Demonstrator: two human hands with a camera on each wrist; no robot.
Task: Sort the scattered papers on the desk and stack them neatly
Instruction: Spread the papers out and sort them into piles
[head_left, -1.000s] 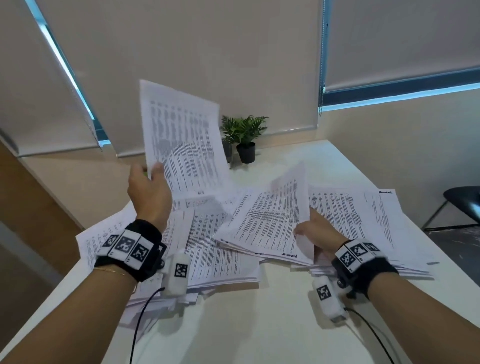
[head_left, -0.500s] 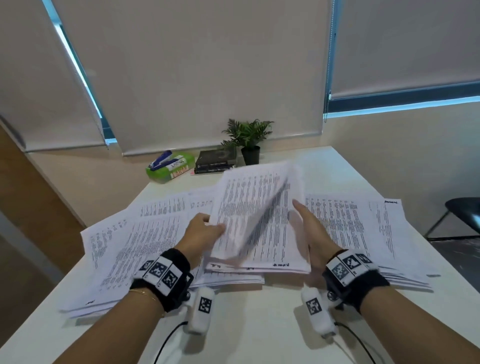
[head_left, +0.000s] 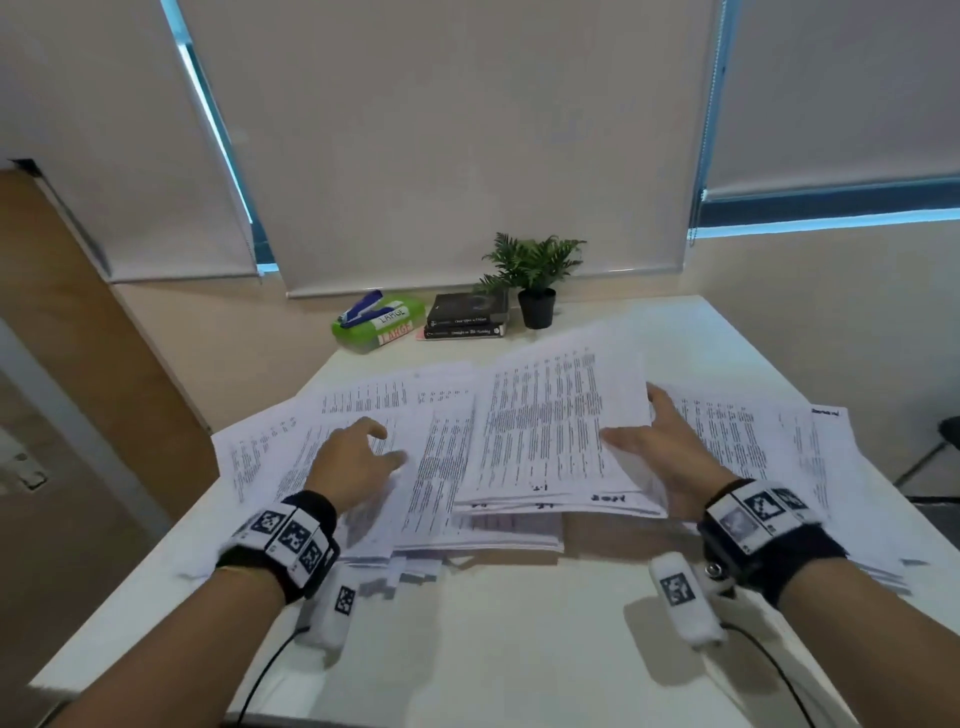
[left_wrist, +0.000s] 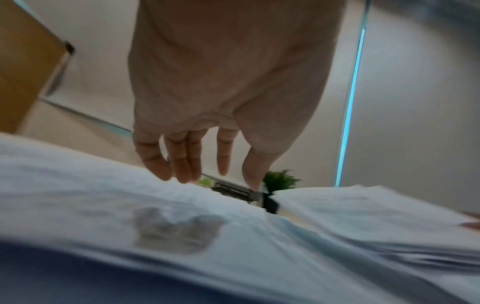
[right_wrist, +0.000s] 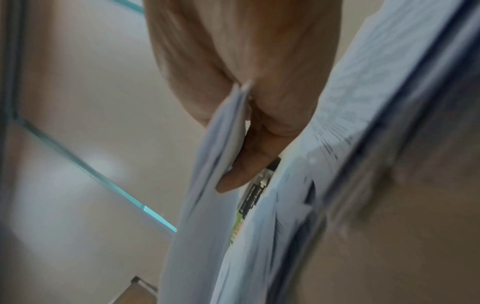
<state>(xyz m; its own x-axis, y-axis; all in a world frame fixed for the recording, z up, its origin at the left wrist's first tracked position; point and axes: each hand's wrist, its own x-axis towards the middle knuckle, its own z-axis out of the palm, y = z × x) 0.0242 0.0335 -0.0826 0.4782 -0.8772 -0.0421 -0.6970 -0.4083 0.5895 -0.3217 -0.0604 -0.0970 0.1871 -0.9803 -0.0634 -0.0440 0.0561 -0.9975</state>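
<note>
Printed white papers lie spread across the white desk (head_left: 493, 649) in overlapping heaps. My right hand (head_left: 660, 441) pinches the right edge of the middle sheaf (head_left: 545, 426), thumb on top; in the right wrist view the sheaf (right_wrist: 207, 195) runs between the thumb and the fingers (right_wrist: 241, 170). My left hand (head_left: 358, 457) is over the left heap (head_left: 270, 457) with relaxed fingers and holds nothing. From the left wrist, its fingers (left_wrist: 182, 164) hang just above the blurred sheets (left_wrist: 103, 195). Another heap (head_left: 753, 441) lies to the right of my right hand.
At the back of the desk stand a small potted plant (head_left: 535, 280), two dark books (head_left: 465, 317) and a green box (head_left: 379, 325) with a blue stapler on it. A black chair (head_left: 940, 441) stands past the desk's right edge. The desk's front strip is bare.
My left hand brought its raised sheet down onto the middle sheaf, let go and moved left over the left heap. The sheaf in my right hand has settled flatter.
</note>
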